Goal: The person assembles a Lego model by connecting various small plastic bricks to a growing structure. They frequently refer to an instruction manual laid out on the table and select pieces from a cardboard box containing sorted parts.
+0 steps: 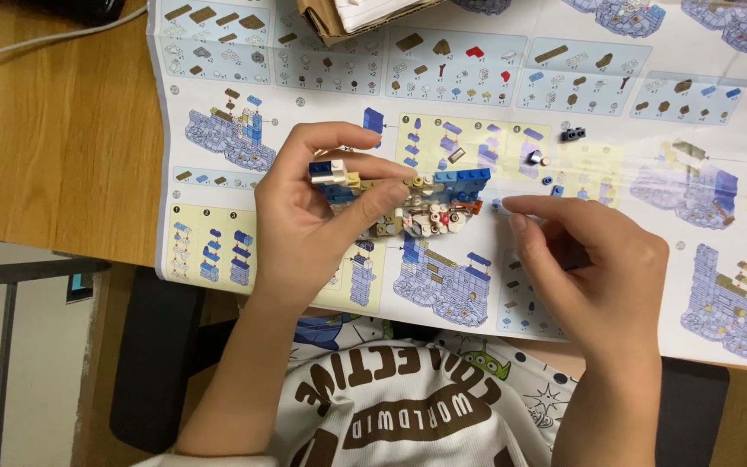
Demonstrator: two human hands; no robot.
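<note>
Wooden table (pixel 54 130): bears large instruction sheet (pixel 477 78), spread flat.
Left hand (pixel 309 225): fingers curled around half-built brick model (pixel 408 195), blue, tan and white, held above sheet.
Right hand (pixel 598 268): fingertips pinched narrow on tiny blue piece (pixel 496 205), just beside model's right end.
Loose small bricks (pixel 555 156): on sheet, beyond right hand.

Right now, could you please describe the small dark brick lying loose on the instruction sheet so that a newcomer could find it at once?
Start at the big instruction sheet spread over the wooden table. Look above the right hand, up and to the right of the brick model held in the left hand. There lies the dark brick, alone; the other loose bits nearby are smaller and blue or grey.
</note>
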